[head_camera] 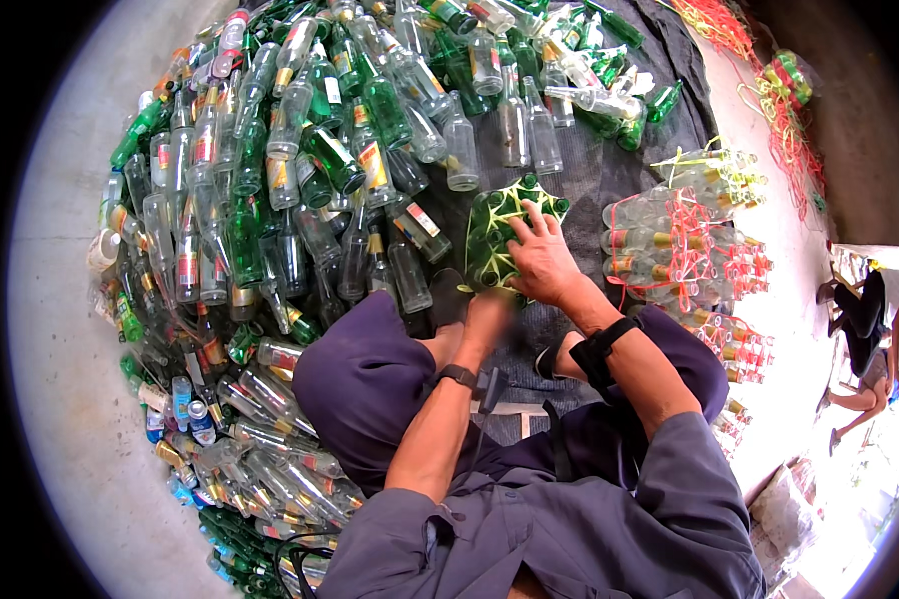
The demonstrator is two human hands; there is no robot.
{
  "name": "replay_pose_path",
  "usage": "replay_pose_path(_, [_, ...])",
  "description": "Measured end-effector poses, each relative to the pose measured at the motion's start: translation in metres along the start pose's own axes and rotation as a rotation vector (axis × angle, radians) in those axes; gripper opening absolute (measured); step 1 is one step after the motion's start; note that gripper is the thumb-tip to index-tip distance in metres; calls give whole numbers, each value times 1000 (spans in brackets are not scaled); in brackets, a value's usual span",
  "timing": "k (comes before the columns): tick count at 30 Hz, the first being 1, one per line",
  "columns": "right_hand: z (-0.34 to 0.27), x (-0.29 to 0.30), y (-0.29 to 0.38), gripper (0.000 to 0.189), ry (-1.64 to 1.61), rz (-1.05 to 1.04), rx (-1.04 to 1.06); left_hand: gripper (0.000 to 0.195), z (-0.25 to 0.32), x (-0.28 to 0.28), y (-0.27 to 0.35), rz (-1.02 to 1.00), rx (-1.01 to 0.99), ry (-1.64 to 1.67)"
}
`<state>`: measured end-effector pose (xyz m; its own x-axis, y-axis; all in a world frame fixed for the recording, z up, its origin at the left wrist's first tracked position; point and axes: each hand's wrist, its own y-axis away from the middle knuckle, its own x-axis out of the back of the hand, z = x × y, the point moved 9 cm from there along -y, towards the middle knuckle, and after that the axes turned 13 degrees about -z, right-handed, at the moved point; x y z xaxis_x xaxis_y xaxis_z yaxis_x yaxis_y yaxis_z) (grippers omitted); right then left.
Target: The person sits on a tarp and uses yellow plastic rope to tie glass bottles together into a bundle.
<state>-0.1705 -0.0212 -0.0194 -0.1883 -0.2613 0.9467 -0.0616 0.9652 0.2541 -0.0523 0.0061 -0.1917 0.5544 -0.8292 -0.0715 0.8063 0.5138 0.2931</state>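
A bundle of green glass bottles [482, 238] stands between my feet, with its necks up and yellow-green plastic strapping [503, 208] laced among them. My right hand [543, 258] lies over the bundle's near right side, its fingers spread on the strapping and bottle tops. Just below the bundle's near edge is my left hand [491, 322]; it is blurred, and whether its fingers grip a strap cannot be made out. A short strap end sticks out at the bundle's near left corner.
Loose clear and green bottles [243, 187] form a large heap on the left and ahead. Bundles of clear bottles tied with red strapping [682, 247] lie on the right. Tangled red and yellow straps [786, 142] are beyond them. A person [873, 337] is at far right.
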Motion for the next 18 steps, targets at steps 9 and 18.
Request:
replay_pose_path(9, [4,-9,0,43,30,-66,-62,6,0,-10,-10,-131,30,-508])
replay_pose_path(18, [1,-7,1,36,16,-49,-88,4,-27,-4,-12,-87,83,-372])
